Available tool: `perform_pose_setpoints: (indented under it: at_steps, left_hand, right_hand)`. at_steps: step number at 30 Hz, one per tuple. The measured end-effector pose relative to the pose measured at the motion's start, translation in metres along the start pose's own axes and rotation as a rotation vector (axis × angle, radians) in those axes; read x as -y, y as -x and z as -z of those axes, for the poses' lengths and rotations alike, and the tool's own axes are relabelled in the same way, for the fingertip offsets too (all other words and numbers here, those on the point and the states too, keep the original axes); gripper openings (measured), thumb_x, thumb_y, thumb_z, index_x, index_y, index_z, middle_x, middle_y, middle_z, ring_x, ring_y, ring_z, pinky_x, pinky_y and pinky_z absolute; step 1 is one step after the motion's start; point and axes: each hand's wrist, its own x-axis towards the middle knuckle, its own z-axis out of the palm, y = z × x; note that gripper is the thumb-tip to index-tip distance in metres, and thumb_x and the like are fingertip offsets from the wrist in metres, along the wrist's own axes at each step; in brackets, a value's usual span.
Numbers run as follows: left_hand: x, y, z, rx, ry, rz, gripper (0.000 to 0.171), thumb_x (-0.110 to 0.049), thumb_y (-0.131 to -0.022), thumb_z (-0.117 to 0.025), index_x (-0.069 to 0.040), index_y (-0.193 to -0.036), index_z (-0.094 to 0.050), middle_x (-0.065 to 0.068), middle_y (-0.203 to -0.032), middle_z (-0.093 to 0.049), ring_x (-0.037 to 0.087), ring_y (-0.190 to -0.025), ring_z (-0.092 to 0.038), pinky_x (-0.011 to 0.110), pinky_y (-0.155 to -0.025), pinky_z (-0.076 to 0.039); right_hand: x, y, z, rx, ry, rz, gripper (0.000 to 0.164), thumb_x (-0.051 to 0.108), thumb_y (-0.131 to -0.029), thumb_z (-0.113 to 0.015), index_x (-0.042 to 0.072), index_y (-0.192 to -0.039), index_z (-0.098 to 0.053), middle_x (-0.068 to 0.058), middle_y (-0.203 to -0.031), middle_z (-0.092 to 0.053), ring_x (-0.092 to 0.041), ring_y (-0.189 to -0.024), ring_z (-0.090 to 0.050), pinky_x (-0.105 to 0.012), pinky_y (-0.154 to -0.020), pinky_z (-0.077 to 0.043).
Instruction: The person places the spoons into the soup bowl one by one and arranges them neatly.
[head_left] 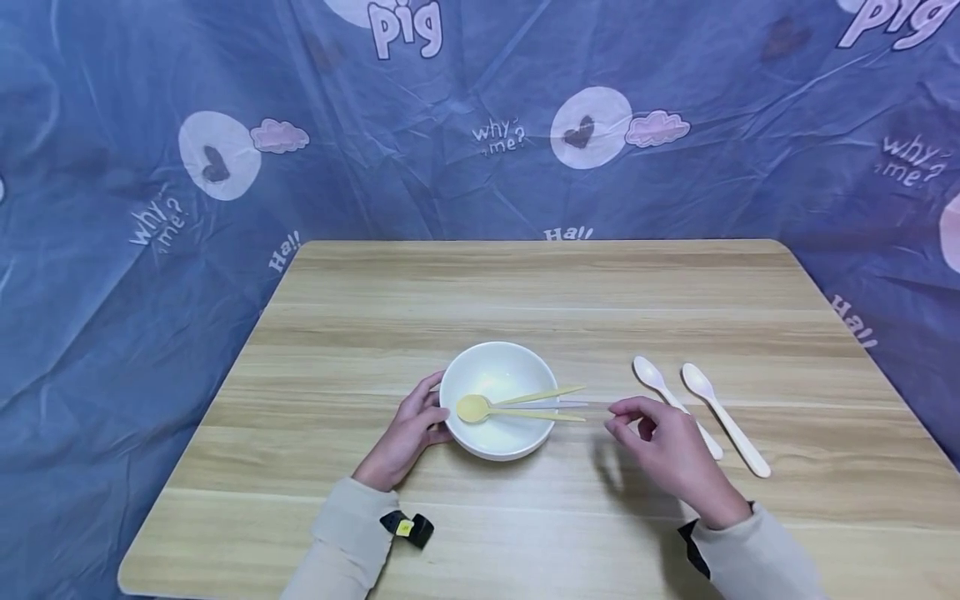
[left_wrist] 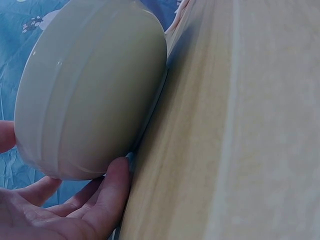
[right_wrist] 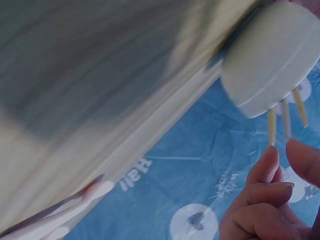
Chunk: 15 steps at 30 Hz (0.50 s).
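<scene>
A white bowl (head_left: pixel 495 367) stands on the table, with my left hand (head_left: pixel 408 429) gripping its left side. In the left wrist view the thumb is at the bowl's rim and the other fingers (left_wrist: pixel 112 192) support its outer wall. Inside lies a yellow spoon (head_left: pixel 472 408); two yellow handles and a pale one stick out over the right rim. Just right of those handle ends is my right hand (head_left: pixel 667 446), thumb and index finger bent toward each other. The right wrist view shows a gap between these fingertips (right_wrist: pixel 270 152), with nothing held.
Two white spoons lie side by side on the wooden table (head_left: pixel 360 300): one (head_left: pixel 651 375) partly behind my right hand, the other (head_left: pixel 727 421) farther right. A blue printed cloth (head_left: pixel 420 183) hangs behind the table and along its sides.
</scene>
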Motion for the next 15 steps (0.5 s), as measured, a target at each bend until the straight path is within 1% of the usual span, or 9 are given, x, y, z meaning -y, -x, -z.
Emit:
perform_pose_setpoints:
  at_steps: [8,15]
  left_hand:
    - [0.0,0.0,-0.002,-0.014,0.005,0.016,0.064,-0.007,-0.089,-0.047,-0.01,-0.148,-0.023,0.026,-0.139,-0.04,0.028,-0.112,-0.053,0.04,-0.088,-0.05]
    - [0.0,0.001,-0.002,-0.011,-0.002,0.007,0.065,-0.008,-0.088,-0.047,-0.01,-0.148,-0.023,0.026,-0.14,-0.039,0.031,-0.115,-0.052,0.041,-0.089,-0.05]
  right_hand:
    - [-0.019,0.002,0.008,-0.01,0.032,-0.053,0.011,0.01,-0.078,-0.072,0.008,-0.089,-0.071,0.006,-0.07,-0.062,0.0,-0.055,-0.04,-0.02,-0.05,-0.034]
    - [-0.034,0.004,0.015,-0.01,0.05,-0.106,0.014,0.014,-0.081,-0.07,0.007,-0.093,-0.07,0.004,-0.074,-0.064,0.0,-0.058,-0.042,-0.02,-0.053,-0.034]
